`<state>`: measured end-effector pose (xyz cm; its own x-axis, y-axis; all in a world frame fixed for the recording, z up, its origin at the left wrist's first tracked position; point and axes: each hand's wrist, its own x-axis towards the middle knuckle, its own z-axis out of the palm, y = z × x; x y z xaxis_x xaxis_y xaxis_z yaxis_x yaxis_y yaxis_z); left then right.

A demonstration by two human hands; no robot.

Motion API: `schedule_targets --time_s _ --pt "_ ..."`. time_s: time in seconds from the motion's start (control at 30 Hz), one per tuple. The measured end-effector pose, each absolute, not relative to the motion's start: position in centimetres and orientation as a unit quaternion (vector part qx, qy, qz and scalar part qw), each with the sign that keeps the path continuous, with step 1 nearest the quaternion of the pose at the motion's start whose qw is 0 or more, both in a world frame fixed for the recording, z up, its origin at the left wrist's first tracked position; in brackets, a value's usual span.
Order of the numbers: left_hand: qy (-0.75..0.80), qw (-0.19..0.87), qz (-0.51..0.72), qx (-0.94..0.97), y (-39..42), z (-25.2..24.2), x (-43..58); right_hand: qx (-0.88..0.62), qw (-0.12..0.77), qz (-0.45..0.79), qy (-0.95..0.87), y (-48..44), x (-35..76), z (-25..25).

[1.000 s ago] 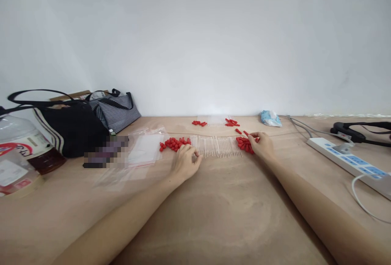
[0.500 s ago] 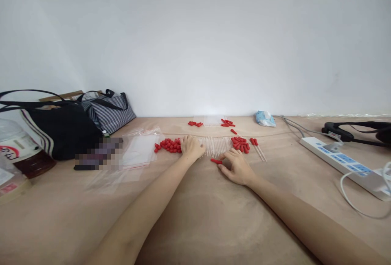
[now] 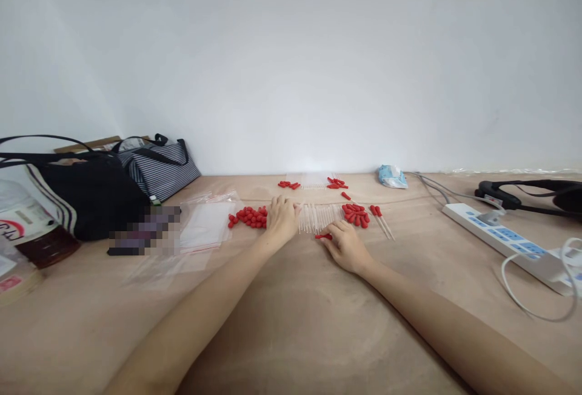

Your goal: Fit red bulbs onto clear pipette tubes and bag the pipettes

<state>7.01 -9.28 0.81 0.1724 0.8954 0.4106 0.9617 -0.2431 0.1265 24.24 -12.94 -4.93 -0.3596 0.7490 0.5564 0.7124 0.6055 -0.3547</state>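
My right hand (image 3: 345,245) pinches a red rubber dropper bulb (image 3: 322,236) between thumb and fingers, just in front of a row of thin clear dropper tubes (image 3: 316,219). At the left end of that row my left hand (image 3: 282,219) is closed, its fingertips by the tubes; what they grip, if anything, is hidden. Beside the left hand lies a heap of round-ended red bulbs (image 3: 250,217). Right of the tubes is a second pile of red bulbs (image 3: 356,215). Two tubes with red bulbs fitted (image 3: 382,220) lie farther right.
Toward the wall lie more clear tubes (image 3: 313,181) with red bulbs (image 3: 336,183) near them. Clear zip bags (image 3: 204,225), a striped bag (image 3: 159,167), a black bag (image 3: 95,195) and a bottle (image 3: 45,243) stand left. A power strip (image 3: 504,240) with cables lies right.
My right hand has drawn in closer around the red bulb and moved slightly toward the tubes. My left hand stays by the tubes. The view has shifted slightly.
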Motion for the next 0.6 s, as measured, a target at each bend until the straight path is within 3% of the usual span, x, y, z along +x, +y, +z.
schedule_targets --time_s 0.2,0.6 --pt "-0.416 0.010 -0.255 -0.873 -12.6 -0.6 2.5 -0.410 0.408 0.104 -0.809 -13.4 23.5 -4.9" --pt "-0.297 0.021 -0.296 -0.908 -13.1 -3.3 1.1 -0.343 0.375 0.170 -0.844 -14.7 22.4 -4.1"
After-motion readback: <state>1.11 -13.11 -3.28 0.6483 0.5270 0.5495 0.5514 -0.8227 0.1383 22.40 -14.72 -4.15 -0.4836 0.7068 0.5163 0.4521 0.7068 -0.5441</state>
